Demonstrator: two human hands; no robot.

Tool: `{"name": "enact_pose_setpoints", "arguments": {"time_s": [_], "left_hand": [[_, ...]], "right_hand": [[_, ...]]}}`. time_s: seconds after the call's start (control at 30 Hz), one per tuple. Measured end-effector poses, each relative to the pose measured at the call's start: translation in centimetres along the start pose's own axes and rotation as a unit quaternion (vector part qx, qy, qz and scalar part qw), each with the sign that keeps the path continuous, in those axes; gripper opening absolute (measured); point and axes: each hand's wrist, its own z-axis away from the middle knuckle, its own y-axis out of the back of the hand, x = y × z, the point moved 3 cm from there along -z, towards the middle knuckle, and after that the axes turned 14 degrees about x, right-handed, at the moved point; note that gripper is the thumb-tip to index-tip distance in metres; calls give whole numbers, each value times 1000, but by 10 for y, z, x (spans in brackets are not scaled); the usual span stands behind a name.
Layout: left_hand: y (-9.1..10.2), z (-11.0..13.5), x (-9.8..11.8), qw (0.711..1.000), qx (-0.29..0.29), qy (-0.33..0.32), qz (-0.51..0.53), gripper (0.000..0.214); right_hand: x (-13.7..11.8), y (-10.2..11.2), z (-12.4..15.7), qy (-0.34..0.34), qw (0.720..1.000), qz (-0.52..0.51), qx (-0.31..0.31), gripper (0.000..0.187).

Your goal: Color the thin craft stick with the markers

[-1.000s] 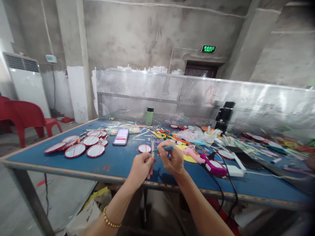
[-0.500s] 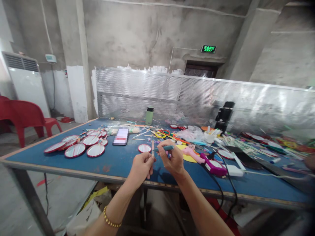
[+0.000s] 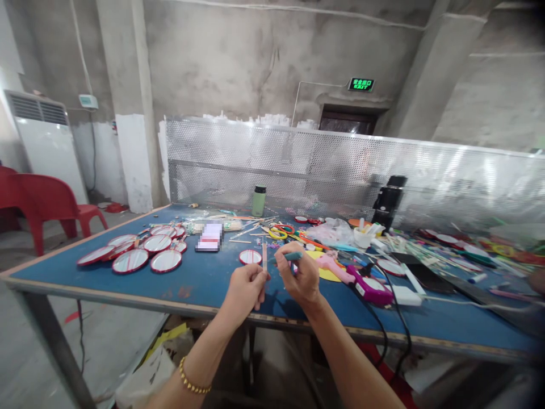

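Note:
My left hand (image 3: 246,289) is closed in a pinch on a thin wooden stick (image 3: 264,254) held upright over the front of the blue table (image 3: 200,279). My right hand (image 3: 300,278) is closed around a teal pen (image 3: 293,256), whose tip points left toward the stick. The two hands are close together, almost touching. A small round red-rimmed mirror (image 3: 250,257) lies on the table just behind them.
Several red-rimmed round mirrors (image 3: 145,253) lie at the left. A purple glue gun (image 3: 368,287) with black cables, a pink tool, sticks and coloured clutter cover the right side. A green bottle (image 3: 258,201) stands by the perforated metal screen. Red chair (image 3: 46,204) at far left.
The right hand has turned the pen slightly, so less of it shows. The stick and the left hand stay in place.

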Motion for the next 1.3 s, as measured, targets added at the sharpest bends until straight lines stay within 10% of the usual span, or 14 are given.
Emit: {"name": "enact_pose_setpoints", "arguments": {"time_s": [1.3], "left_hand": [[0, 1, 1, 1000, -5, 5, 7, 31]], "right_hand": [[-2, 1, 1, 21, 999, -31, -9, 13]]}}
